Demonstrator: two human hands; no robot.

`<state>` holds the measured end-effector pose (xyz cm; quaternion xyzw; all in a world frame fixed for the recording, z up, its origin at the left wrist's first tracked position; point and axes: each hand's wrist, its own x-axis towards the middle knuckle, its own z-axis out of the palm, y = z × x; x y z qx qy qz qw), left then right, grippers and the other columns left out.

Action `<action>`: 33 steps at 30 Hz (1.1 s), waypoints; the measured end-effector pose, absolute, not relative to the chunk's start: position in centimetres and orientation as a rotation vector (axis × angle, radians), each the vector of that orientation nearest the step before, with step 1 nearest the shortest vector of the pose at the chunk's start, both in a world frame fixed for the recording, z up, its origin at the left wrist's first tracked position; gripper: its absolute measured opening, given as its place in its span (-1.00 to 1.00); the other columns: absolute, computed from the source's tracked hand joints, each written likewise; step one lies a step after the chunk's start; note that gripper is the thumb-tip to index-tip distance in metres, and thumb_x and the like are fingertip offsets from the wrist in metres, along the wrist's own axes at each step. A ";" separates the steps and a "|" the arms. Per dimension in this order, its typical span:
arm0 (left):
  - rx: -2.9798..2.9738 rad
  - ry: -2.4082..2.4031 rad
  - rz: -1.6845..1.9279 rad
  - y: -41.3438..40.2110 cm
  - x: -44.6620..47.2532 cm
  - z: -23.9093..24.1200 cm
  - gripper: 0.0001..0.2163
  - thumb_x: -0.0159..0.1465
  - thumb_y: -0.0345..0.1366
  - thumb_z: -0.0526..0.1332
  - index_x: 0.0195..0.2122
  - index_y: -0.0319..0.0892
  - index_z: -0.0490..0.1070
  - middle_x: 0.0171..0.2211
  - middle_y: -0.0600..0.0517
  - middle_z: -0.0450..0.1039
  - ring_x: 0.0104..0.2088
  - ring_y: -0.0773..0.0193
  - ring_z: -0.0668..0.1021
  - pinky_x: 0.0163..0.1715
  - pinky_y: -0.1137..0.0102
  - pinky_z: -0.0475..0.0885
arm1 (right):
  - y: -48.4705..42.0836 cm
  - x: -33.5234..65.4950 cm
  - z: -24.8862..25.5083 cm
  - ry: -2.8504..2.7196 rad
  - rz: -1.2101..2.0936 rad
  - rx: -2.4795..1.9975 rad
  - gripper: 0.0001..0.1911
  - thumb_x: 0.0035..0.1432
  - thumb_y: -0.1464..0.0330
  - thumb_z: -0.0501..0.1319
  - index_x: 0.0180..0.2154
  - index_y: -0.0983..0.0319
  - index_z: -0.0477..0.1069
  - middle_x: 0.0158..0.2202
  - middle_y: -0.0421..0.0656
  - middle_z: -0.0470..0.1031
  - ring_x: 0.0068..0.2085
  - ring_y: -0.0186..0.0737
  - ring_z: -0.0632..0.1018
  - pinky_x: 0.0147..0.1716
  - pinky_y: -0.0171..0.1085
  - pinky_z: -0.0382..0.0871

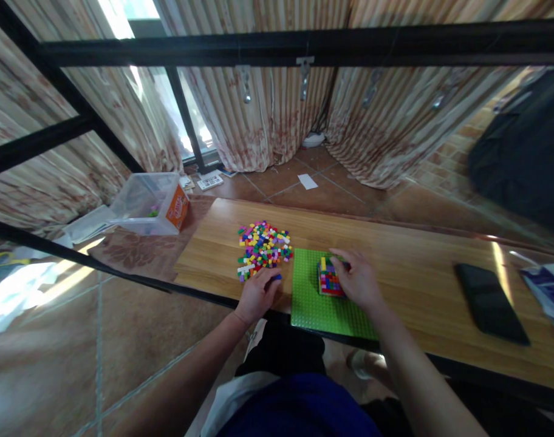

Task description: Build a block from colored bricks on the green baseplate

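Observation:
A green baseplate (310, 303) lies on the wooden table (409, 261) in front of me. On it stands a small block of stacked coloured bricks (329, 280). My right hand (356, 279) rests on the right side of that block, fingers curled against its top. To the left of the plate lies a pile of loose coloured bricks (262, 247). My left hand (259, 292) sits at the pile's near edge, fingers pinched on a small blue brick (277, 277).
A black phone (489, 301) lies on the table to the right, with papers (548, 288) beyond it. A clear plastic bin (147, 203) sits on the floor at the left. A black metal frame (277, 45) crosses overhead. Curtains hang behind.

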<state>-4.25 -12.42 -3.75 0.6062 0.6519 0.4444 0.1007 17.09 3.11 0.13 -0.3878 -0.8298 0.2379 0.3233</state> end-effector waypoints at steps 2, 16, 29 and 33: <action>1.761 1.927 1.305 -12.5 -4.2 -3.9 -0.79 0.34 -0.38 0.15 -0.02 -0.15 0.44 -0.13 -0.06 0.56 -0.10 0.21 0.60 -0.03 0.26 0.53 | 1.5 16.3 1.2 -2.154 0.512 -0.973 -0.69 0.31 0.25 0.09 -0.12 0.20 0.56 -0.16 -0.01 0.62 -0.10 -0.03 0.56 0.00 0.00 0.38; 1.623 1.840 1.334 -13.1 -4.1 -3.9 -0.62 0.30 -0.38 0.16 0.15 -0.16 0.32 -0.13 -0.06 0.55 -0.13 0.21 0.60 -0.03 0.26 0.54 | -5.5 9.4 -1.7 -2.453 0.773 -0.931 -0.75 0.32 0.42 0.06 -0.17 0.15 0.53 -0.24 -0.11 0.56 -0.19 -0.17 0.55 -0.18 -0.26 0.38; 1.581 1.869 1.333 -13.0 -4.2 -4.1 -0.75 0.30 -0.34 0.20 0.01 -0.16 0.41 -0.15 -0.05 0.58 -0.16 0.21 0.62 -0.08 0.25 0.56 | -5.9 9.3 -2.0 -2.359 0.828 -0.956 -0.74 0.33 0.37 0.06 -0.25 0.16 0.53 -0.26 -0.10 0.55 -0.22 -0.15 0.55 -0.18 -0.23 0.40; 1.597 1.798 1.317 -13.1 -4.3 -3.7 -0.69 0.30 -0.32 0.21 0.08 -0.13 0.37 -0.14 -0.04 0.59 -0.13 0.21 0.63 -0.04 0.24 0.55 | -5.9 9.9 -1.0 -2.229 0.992 -0.890 -0.77 0.30 0.35 0.11 -0.28 0.15 0.55 -0.32 -0.13 0.56 -0.27 -0.19 0.56 -0.23 -0.25 0.43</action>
